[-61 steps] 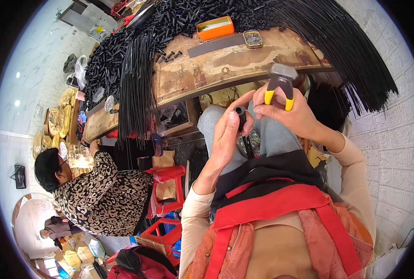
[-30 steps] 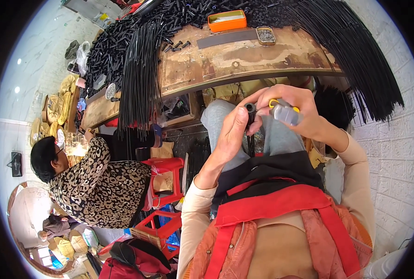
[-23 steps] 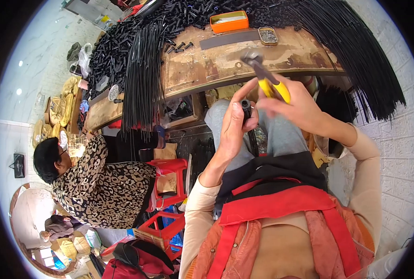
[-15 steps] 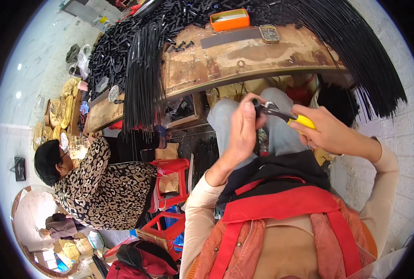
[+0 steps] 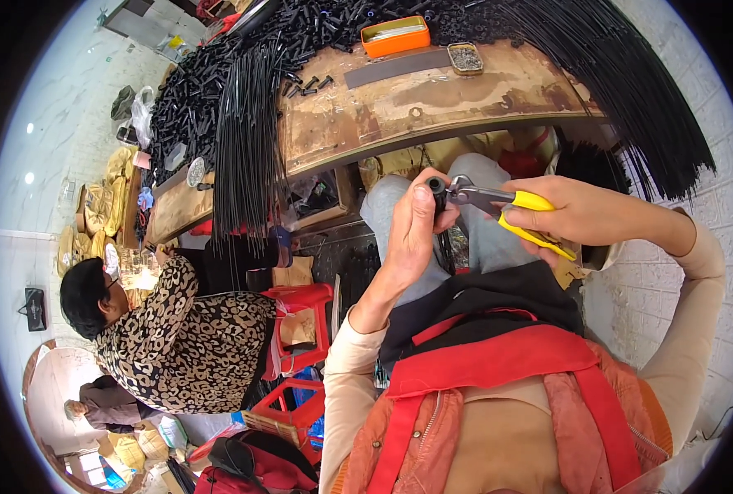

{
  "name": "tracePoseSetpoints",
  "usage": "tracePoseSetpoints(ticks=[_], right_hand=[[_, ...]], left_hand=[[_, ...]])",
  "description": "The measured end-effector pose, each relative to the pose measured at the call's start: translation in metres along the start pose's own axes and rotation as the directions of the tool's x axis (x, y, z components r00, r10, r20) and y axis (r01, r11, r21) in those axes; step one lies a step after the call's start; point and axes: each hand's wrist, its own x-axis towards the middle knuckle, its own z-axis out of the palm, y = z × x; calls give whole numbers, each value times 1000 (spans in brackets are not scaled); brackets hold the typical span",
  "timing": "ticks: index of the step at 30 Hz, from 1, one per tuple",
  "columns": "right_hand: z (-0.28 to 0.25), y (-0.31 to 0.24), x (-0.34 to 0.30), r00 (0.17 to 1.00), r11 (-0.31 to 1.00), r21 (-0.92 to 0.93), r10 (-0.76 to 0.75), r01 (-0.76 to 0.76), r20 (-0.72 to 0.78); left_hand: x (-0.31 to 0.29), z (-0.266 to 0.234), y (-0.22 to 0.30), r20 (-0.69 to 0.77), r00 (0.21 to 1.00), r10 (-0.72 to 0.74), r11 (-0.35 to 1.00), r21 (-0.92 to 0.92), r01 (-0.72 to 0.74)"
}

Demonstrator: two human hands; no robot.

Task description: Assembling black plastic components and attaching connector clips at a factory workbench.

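A worn wooden surface (image 5: pixel 432 107) with brown, rust-stained patches curves across the top of the view, seen from above by a seated person in a red apron. Long bundles of thin black rods (image 5: pixel 247 156) hang over its left edge, and another fan of them (image 5: pixel 630 90) drapes over the right end beside a white brick wall (image 5: pixel 696 272). Heaps of short black tubes (image 5: pixel 325 20) crowd the far side. Among them sits a flat rectangular orange box (image 5: pixel 395 34), with a small open tin of tiny metal parts (image 5: pixel 465 56) just to its right and a grey strip (image 5: pixel 399 67) lying in front. Below the surface, the left hand (image 5: pixel 412 235) is closed around a short black tube (image 5: pixel 437 186), held upright above the lap. The right hand (image 5: pixel 581 218) grips yellow-handled pliers (image 5: pixel 506 210), squeezed so the metal tips meet the tube's top. To the left, another person in a leopard-print top (image 5: pixel 185 337) sits near a red plastic stool (image 5: pixel 305 329). Yellowish sacks (image 5: pixel 95 222) lie along the pale tiled floor beyond.
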Motion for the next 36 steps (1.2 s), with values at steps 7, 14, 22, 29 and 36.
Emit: tracePoseSetpoints(ticks=[7, 14, 22, 29, 36], right_hand=[[-8, -3, 2, 955, 955, 151, 223, -254, 197], [9, -11, -22, 993, 964, -255, 49, -75, -108], [-1, -12, -15, 980, 874, -476, -167, 96, -111], [-91, 105, 57, 832, 913, -399, -155, -85, -532], [-152, 169, 101, 491, 559, -724, -536, -404, -687]], left_hand=[[-5, 0, 8, 39, 999, 18, 999, 45, -19], [-5, 2, 7, 94, 995, -15, 1000, 18, 13], [2, 4, 22, 29, 999, 33, 994, 104, -36], [40, -108, 214, -577, 719, 386, 890, 28, -456], [0, -53, 231, -444, 871, 210, 948, 309, -72]])
